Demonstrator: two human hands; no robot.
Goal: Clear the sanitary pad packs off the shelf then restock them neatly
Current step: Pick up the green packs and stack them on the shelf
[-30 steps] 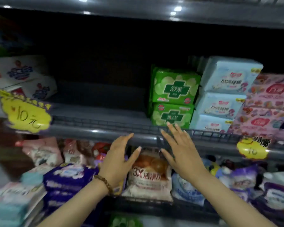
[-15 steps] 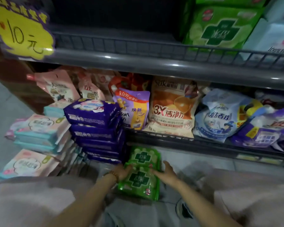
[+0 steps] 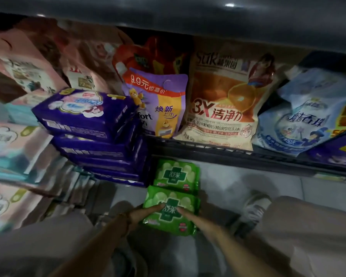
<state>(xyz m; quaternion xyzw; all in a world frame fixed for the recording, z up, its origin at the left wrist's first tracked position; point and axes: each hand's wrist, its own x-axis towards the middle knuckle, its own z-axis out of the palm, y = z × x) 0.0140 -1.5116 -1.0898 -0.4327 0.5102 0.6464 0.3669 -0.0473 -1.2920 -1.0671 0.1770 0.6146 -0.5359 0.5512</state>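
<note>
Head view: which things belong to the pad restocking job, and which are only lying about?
Job: near green pad pack, far green pad pack, purple pad pack stack, pink and teal pad packs.
Lying about: orange detergent bag, purple softener pouch, blue detergent bag.

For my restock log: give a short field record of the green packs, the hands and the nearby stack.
green packs: two on the floor, near pack and far pack, one behind the other
left hand: fingers on near pack
right hand: fingers on near pack
purple stack: left of far pack
shelf: holds detergent bags
</note>
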